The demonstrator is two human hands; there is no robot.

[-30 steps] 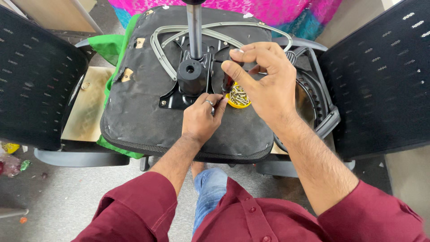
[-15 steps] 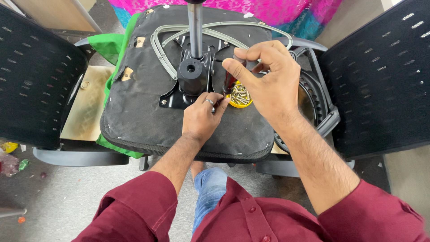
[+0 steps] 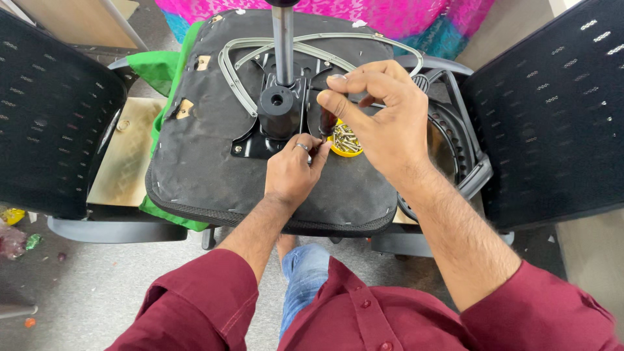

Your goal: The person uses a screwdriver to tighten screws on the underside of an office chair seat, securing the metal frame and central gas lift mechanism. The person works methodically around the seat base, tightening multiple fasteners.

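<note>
An upturned black chair seat (image 3: pixel 195 169) lies in front of me, with a black mechanism plate (image 3: pixel 276 114) and a grey metal column (image 3: pixel 283 39) rising from it. My right hand (image 3: pixel 383 120) grips the dark red handle of a screwdriver (image 3: pixel 327 121), held upright by the plate's right edge. My left hand (image 3: pixel 292 172), a ring on one finger, pinches at the lower end of the screwdriver against the plate. What sits under its fingertips is hidden. A small yellow dish of screws (image 3: pixel 344 143) rests on the seat just right of both hands.
Black perforated chair backs stand at the left (image 3: pixel 52 110) and right (image 3: pixel 552 110). A green cloth (image 3: pixel 159 68) lies under the seat, and a grey frame loop (image 3: pixel 234 78) on it. A black armrest part (image 3: pixel 455 149) is at the right. Bits of litter lie on the grey floor (image 3: pixel 84 286).
My right hand's fingers have shifted slightly around the screwdriver handle. My left hand has stayed at the plate.
</note>
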